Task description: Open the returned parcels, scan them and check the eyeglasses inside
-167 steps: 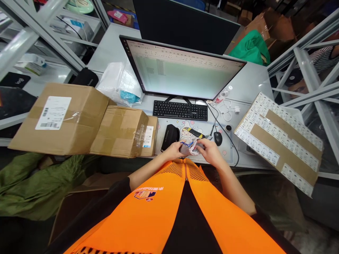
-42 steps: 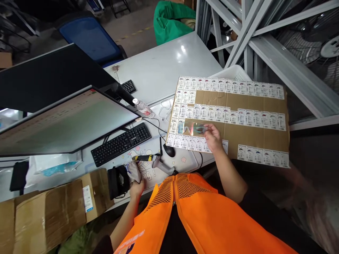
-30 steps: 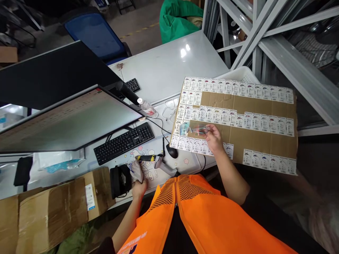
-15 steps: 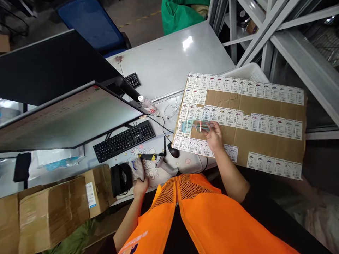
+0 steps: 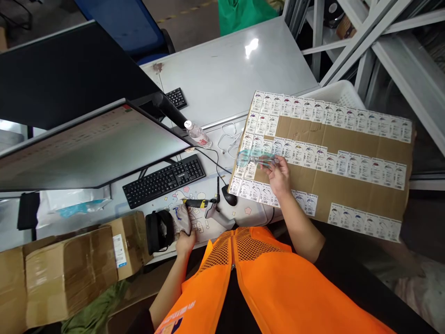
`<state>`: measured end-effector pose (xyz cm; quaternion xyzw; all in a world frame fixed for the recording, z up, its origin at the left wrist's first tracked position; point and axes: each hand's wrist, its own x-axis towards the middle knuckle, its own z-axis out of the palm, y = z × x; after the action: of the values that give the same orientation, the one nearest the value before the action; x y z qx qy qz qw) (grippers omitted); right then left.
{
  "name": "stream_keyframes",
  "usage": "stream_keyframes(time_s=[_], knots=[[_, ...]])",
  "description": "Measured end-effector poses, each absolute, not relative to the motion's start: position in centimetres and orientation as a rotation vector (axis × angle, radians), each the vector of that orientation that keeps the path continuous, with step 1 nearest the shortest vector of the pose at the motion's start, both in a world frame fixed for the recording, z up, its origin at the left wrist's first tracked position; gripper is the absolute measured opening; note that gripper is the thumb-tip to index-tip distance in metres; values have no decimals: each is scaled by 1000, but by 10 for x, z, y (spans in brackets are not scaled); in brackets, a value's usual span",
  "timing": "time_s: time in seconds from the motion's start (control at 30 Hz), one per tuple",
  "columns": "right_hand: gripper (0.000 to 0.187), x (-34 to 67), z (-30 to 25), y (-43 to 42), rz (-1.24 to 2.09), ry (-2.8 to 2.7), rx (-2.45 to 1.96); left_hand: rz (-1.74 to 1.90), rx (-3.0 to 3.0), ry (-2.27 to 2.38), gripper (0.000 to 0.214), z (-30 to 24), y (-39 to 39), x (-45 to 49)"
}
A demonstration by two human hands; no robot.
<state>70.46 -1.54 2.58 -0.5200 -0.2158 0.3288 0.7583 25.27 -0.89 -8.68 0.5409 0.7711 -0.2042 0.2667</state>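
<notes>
My right hand point(image 5: 279, 177) is closed on one end of a pair of clear bluish glasses point(image 5: 255, 158), held over a cardboard sheet point(image 5: 347, 183). Rows of white labels with small glasses pictures cover much of that sheet. On the left, my left hand point(image 5: 185, 241) grips a pale cloth pouch point(image 5: 181, 219) with blue marks. Beside the pouch sits a black zip case point(image 5: 159, 232), open at the top. A yellow-and-black barcode scanner point(image 5: 210, 208) lies just right of the pouch, near the black mouse point(image 5: 229, 195).
A monitor point(image 5: 104, 148) and a black keyboard point(image 5: 165, 180) stand at the left of the desk. Behind them is a plastic bottle point(image 5: 198, 134). A cardboard box point(image 5: 73, 269) is at lower left. A white basket point(image 5: 342, 93) sits behind the label sheet, beside metal racking point(image 5: 368, 60).
The glasses have turned in my right hand, so their lenses now show at a flatter angle. My left hand keeps its hold on the pouch. The whole view has shifted slightly.
</notes>
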Motion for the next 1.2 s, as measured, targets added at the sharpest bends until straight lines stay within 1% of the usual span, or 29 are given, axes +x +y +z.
stream_keyframes(time_s=[0.17,0.2,0.33,0.4,0.47,0.53,0.6,0.73,0.8,0.87,0.9,0.97,1.1,1.2], knots=[[19,700,48,-27,597,-585,-1243,-520,1397,1960,82,-74,-8,237],[16,700,55,-32,559,-628,-1272,-518,1380,1930,83,-69,-8,231],[16,702,84,-55,444,-801,-1374,-602,1387,1781,71,-41,-4,216],[17,703,93,-66,400,-876,-1417,-648,1401,1677,65,-19,0,222],[18,703,98,-75,362,-938,-1452,-605,1433,1544,59,6,4,240],[18,700,102,-82,339,-976,-1483,-425,1515,1386,55,35,8,269],[18,696,106,-88,341,-1000,-1501,-154,1629,1283,54,64,12,305],[20,681,112,-99,435,-1047,-1454,347,1899,1051,50,113,19,380],[20,674,113,-105,493,-1047,-1436,521,1986,861,59,129,21,411],[20,669,113,-113,529,-1039,-1426,563,2052,709,70,138,20,433],[20,667,112,-117,539,-1038,-1417,555,2077,655,72,140,19,441],[21,664,110,-125,555,-1044,-1400,525,2101,582,66,140,15,450],[21,660,106,-138,584,-1043,-1387,545,2060,609,38,129,2,456],[20,657,106,-141,627,-1028,-1383,583,2019,641,30,122,-6,456]])
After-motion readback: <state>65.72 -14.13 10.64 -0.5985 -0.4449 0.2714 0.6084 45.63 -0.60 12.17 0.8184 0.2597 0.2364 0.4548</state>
